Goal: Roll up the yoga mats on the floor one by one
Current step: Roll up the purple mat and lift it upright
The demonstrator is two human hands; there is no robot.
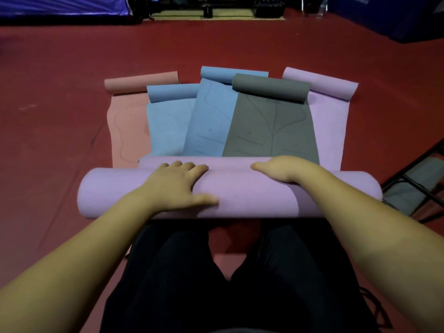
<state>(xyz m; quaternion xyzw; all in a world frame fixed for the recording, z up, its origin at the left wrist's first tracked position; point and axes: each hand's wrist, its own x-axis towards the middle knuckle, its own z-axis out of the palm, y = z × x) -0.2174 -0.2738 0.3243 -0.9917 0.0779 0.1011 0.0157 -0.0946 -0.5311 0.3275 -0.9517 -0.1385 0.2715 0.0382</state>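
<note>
Resting on roll: left hand (177,183) and right hand (283,169) lie flat on top, fingers spread forward, gripping nothing.
Lilac mat roll (240,195): on the red floor (60,68) just ahead of the knees, long axis running left to right.
Mats beyond: salmon mat (127,131), two blue mats (168,126), grey mat (271,131), overlapping, far ends curled.

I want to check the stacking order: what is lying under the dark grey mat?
Under the dark grey mat lie a blue mat and a purple mat, showing at its sides. What sits beneath its middle is covered.
</note>
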